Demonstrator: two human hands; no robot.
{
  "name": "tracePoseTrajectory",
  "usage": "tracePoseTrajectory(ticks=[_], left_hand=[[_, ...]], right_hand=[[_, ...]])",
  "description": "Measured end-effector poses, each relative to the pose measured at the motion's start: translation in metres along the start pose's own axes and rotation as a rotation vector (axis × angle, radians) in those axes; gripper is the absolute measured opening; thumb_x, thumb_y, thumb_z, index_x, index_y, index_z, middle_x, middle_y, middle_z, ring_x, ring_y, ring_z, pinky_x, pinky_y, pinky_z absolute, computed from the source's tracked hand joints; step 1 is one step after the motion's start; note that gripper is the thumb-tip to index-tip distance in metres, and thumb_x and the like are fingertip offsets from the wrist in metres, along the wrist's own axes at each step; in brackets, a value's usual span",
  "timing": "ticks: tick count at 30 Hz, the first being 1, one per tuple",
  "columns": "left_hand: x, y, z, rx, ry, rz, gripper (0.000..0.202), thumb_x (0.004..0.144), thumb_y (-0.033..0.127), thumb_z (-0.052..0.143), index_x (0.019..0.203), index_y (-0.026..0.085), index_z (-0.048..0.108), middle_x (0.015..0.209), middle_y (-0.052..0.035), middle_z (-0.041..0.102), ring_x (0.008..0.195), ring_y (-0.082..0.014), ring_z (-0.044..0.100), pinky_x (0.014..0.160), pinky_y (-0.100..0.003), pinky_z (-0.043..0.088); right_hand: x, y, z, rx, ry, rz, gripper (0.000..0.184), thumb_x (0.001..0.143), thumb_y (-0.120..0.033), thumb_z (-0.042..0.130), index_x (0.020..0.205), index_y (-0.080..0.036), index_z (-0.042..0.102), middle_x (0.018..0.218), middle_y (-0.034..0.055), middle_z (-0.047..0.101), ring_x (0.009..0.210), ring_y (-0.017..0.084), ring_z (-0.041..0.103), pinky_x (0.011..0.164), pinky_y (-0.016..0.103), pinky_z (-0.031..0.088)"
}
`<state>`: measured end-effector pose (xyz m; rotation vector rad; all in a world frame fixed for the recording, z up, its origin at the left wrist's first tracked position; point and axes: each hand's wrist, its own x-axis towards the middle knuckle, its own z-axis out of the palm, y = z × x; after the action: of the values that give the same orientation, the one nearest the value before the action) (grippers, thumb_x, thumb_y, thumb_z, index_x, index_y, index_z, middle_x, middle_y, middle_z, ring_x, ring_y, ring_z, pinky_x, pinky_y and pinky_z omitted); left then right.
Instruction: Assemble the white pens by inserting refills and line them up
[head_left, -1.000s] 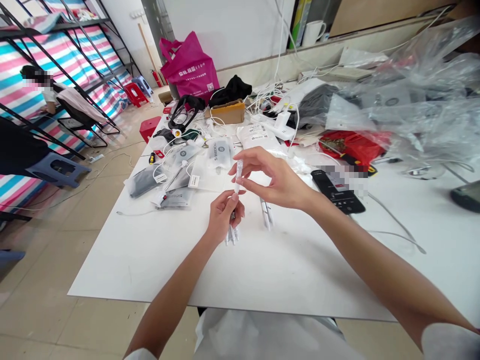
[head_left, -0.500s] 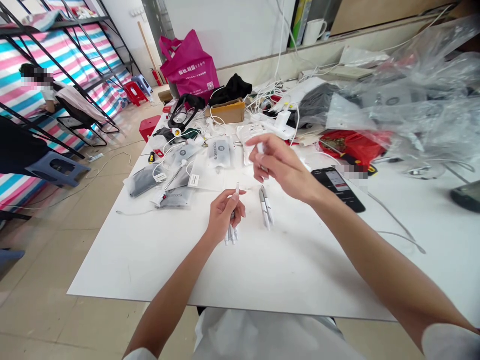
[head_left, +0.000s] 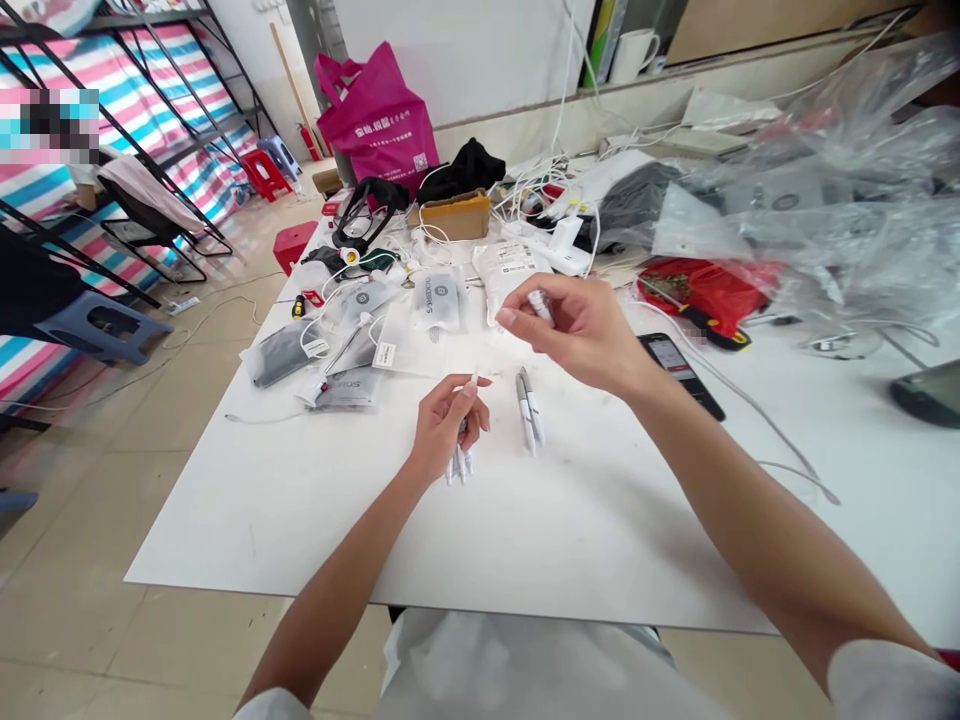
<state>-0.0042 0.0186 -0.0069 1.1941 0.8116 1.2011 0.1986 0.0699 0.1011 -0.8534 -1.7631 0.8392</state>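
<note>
My left hand (head_left: 448,425) is closed just above the table, pinching a thin white piece (head_left: 474,379) between thumb and forefinger. Below that hand, the ends of several white pens (head_left: 459,466) show, their other ends hidden by the palm and fingers. My right hand (head_left: 589,330) is raised further back and to the right. Its curled fingers hold a short white pen-like piece (head_left: 540,305), mostly covered by the hand. Between the hands, two white pens with grey grips (head_left: 529,410) lie side by side on the white table (head_left: 525,540).
A phone (head_left: 679,375) lies beyond my right forearm. Plastic-bagged items (head_left: 439,302), loose cables and a cardboard box (head_left: 454,217) crowd the back left. Clear plastic wrap (head_left: 817,220) and a red bag (head_left: 694,295) fill the back right. A person sits far left.
My right hand has drawn slightly right and turned, its fingers curling more around the white piece. My left hand has barely moved. The view has shifted slightly.
</note>
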Motion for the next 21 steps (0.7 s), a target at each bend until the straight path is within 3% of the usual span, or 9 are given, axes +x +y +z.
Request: tracePoseTrajectory(ticks=[7,21], left_hand=[[-0.001,0.002,0.001,0.009,-0.014,-0.009,0.037,0.104,0.054,0.065,0.113,0.018,0.071,0.065,0.0023,0.066,0.036,-0.0045,0.044,0.04,-0.021,0.025],[0.0,0.002,0.002,0.0,0.006,-0.009,0.036,0.104,0.053,0.065,0.111,0.018,0.07,0.065,0.0028,0.066,0.036,-0.004,0.042,0.041,-0.021,0.025]], right_hand=[[-0.004,0.001,0.012,-0.115,-0.231,0.038,0.027,0.098,-0.046,0.072,0.089,-0.021,0.072,0.06,-0.006,0.043,0.055,0.01,0.031,0.051,0.029,0.026],[-0.003,0.004,0.01,-0.165,-0.249,0.003,0.024,0.099,-0.042,0.07,0.089,-0.02,0.073,0.061,-0.0058,0.046,0.055,0.01,0.034,0.053,0.028,0.027]])
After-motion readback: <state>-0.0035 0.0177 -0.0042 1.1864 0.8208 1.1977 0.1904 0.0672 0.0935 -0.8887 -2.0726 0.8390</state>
